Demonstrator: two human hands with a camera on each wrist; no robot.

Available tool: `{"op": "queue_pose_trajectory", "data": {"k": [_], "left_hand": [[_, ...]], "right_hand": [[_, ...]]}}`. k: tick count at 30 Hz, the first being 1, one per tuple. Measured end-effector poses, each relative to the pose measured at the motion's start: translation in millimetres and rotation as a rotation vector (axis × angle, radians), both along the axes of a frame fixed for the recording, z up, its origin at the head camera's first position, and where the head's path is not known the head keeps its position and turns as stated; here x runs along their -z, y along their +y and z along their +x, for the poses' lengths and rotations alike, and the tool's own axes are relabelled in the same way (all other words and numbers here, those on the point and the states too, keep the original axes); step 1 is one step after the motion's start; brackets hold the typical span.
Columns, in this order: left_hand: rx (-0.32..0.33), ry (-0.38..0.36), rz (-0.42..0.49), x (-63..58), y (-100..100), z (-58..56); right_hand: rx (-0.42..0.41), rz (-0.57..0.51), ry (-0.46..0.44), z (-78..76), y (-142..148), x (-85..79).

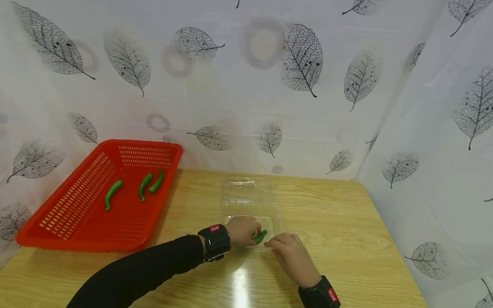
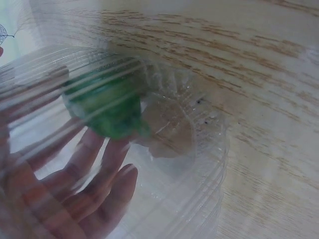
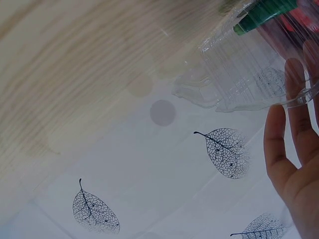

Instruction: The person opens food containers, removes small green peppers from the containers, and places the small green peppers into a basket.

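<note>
A clear plastic box (image 1: 249, 195), its lid folded back, stands on the wooden table. Inside its front half, my left hand (image 1: 242, 231) holds a green chili pepper (image 1: 260, 237) at the fingertips, with the palm turned down. Seen through the ribbed plastic wall in the left wrist view, the chili pepper (image 2: 107, 102) lies against the fingertips. My right hand (image 1: 292, 257) is at the box's front right corner. In the right wrist view its fairly straight fingers (image 3: 296, 112) overlap the box's rim.
On the left sits a red plastic basket (image 1: 95, 228) with slotted walls. Several green chili peppers, one of them this chili pepper (image 1: 113, 194), lie spread on its floor. A white leaf-patterned curtain (image 1: 240, 99) hangs behind the table (image 1: 330, 211) and along its sides.
</note>
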State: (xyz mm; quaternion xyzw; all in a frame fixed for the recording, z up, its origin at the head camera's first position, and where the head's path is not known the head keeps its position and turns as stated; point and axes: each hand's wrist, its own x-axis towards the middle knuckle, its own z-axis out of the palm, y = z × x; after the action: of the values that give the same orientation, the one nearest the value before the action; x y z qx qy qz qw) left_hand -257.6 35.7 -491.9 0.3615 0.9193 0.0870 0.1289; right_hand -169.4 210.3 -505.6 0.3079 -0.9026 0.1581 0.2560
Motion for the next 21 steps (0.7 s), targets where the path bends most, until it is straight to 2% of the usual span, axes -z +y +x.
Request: {"op": "queue_pose_trajectory", "data": {"k": [12,21], "left_hand": [[0.033,0.049,0.016,-5.6,-0.2,2.3],[0.050,0.044,0.038,-5.2,-2.2,2.3]], "right_hand": [[-0.005,0.004,0.007,-0.8,-0.4,-4.6],[-0.004,0.003,-0.003,-0.3,-0.7,-3.6]]}}
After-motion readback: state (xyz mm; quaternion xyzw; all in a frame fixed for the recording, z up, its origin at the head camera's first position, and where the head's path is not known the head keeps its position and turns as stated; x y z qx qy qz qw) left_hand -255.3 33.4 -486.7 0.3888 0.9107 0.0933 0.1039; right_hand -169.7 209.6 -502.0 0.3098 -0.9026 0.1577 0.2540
